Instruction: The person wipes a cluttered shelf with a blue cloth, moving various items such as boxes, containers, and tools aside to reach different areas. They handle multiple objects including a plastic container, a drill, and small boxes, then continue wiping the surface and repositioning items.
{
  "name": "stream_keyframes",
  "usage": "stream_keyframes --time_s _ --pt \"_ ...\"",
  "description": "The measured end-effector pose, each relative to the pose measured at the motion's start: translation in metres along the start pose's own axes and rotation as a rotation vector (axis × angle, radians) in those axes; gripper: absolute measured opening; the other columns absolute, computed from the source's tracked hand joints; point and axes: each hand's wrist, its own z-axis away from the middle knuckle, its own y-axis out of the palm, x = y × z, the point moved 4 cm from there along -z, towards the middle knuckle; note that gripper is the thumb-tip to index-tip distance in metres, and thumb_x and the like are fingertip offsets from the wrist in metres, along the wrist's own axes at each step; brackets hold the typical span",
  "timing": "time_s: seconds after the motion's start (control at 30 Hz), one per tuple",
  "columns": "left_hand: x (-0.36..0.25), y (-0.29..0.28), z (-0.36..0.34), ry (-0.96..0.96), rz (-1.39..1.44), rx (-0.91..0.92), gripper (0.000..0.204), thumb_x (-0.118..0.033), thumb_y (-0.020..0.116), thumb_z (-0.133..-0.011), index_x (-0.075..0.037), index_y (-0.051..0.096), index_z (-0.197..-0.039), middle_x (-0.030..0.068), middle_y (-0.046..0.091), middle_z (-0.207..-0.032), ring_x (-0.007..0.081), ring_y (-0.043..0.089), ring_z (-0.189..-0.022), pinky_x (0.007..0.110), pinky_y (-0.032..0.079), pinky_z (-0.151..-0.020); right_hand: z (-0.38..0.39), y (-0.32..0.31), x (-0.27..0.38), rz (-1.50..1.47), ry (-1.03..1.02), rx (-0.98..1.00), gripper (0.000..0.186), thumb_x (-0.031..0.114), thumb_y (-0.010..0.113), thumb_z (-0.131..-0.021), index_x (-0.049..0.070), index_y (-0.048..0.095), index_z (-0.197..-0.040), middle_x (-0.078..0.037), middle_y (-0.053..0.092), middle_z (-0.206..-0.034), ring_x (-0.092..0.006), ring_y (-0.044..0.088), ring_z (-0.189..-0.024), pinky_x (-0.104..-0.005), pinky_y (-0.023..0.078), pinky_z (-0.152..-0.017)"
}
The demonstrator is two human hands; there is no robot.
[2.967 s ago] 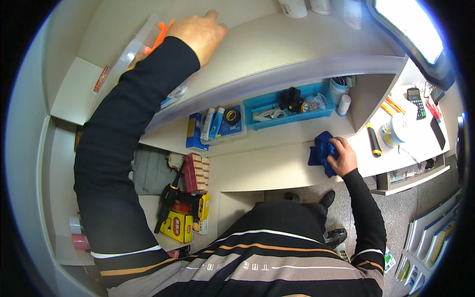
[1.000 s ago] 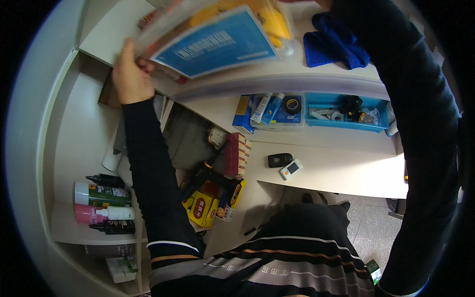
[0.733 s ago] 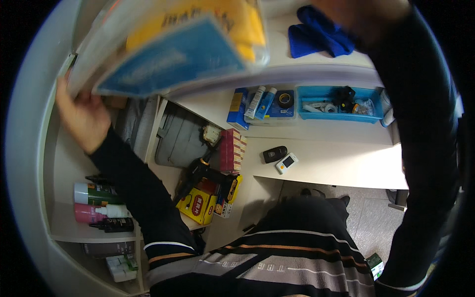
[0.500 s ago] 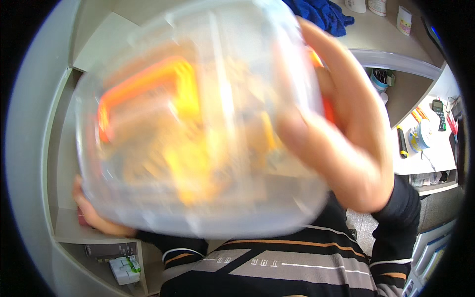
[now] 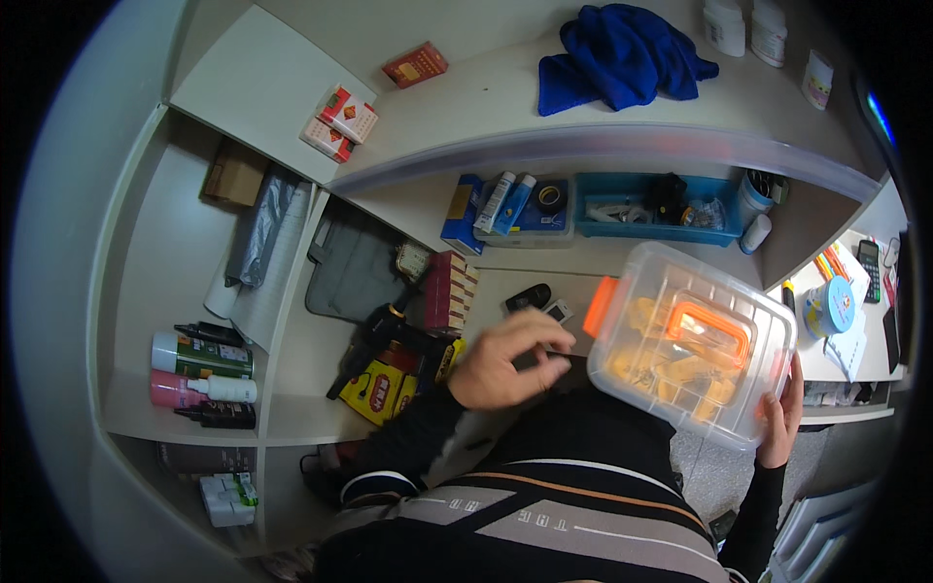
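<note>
From my end of the feed, I have a clear plastic lidded box with rounded corners (image 5: 671, 364) held tilted above the lap, beyond the desk's front edge. My right hand (image 5: 780, 426) is closed on its lower right corner: the thumb presses on the lid, while the other fingers run behind the side wall, so I can't make out how far they reach underneath.

My left hand (image 5: 505, 364) holds nothing that I can see. Its fingers are half curled, with a gap between thumb and forefinger, and it hangs just beside the orange side latch (image 5: 601, 306), apart from it. An orange carrying handle (image 5: 714, 319) lies on the lid. Through the cloudy plastic I get yellow and orange shapes, but can't say what they are.

Behind the left hand, a black oval fob-like object (image 5: 528, 298) and a small white device (image 5: 558, 312) show on the white desk (image 5: 501, 282), the device partly covered. The left sleeve and hand cut into my view of a yellow carton (image 5: 372, 394). A crumpled dark blue cloth (image 5: 622, 60) lies on the upper shelf; nearby white bottles (image 5: 724, 27) are clipped by the top edge.
</note>
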Motion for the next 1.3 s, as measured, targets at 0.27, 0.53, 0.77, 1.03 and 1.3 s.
stream_keyframes --time_s 0.27,0.53,0.77,1.03,1.3 --pt "-0.036 -0.242 -0.152 0.196 -1.042 -0.49 0.035 -0.016 0.071 -0.093 -0.009 0.068 -0.126 0.0135 0.07 -0.121 0.0245 0.068 -0.11 0.036 0.055 -0.088 -0.043 -0.058 -0.083 0.244 0.029 0.059 0.068 0.009 0.056 -0.1 0.007 0.027 -0.162 -0.015 0.041 -0.158 -0.0247 0.042 -0.143 -0.0376 0.035 -0.116" --pt "0.0 -0.301 -0.256 -0.136 -1.007 -0.093 0.026 -0.018 0.076 -0.081 0.0 0.066 -0.097 0.0179 0.07 -0.088 0.0344 0.066 -0.075 0.04 0.054 -0.068 -0.048 -0.03 0.01 1.019 -0.31 -0.089 0.04 0.012 0.062 -0.102 0.004 0.058 -0.141 -0.02 0.057 -0.141 -0.0331 0.058 -0.128 -0.0428 0.048 -0.106" --pt "0.031 -0.305 -0.245 0.123 -1.346 0.074 0.014 -0.01 0.07 -0.08 -0.003 0.062 -0.089 0.018 0.066 -0.09 0.037 0.066 -0.086 0.045 0.053 -0.075 -0.075 0.163 0.237 0.998 -1.059 0.298 0.038 -0.011 0.066 -0.084 -0.002 0.068 -0.121 -0.025 0.068 -0.115 -0.0335 0.07 -0.105 -0.0395 0.056 -0.087" --pt "0.033 -0.317 -0.235 0.034 -1.418 0.447 0.024 -0.008 0.074 -0.076 -0.003 0.068 -0.099 0.021 0.068 -0.101 0.0415 0.067 -0.094 0.048 0.054 -0.08 -0.257 0.247 0.27 1.344 -1.0 0.33 0.044 0.03 0.064 -0.098 0.021 0.059 -0.141 -0.016 0.054 -0.148 -0.0388 0.051 -0.137 -0.0499 0.042 -0.116" --pt "-0.045 -0.354 -0.192 0.154 -1.318 -0.14 0.022 -0.013 0.064 -0.086 -0.005 0.066 -0.106 0.017 0.061 -0.091 0.0347 0.065 -0.082 0.043 0.053 -0.074 -0.293 0.311 0.279 1.332 -0.864 0.547 0.045 0.019 0.066 -0.092 0.008 0.058 -0.135 -0.019 0.052 -0.139 -0.0381 0.058 -0.121 -0.0439 0.049 -0.107"
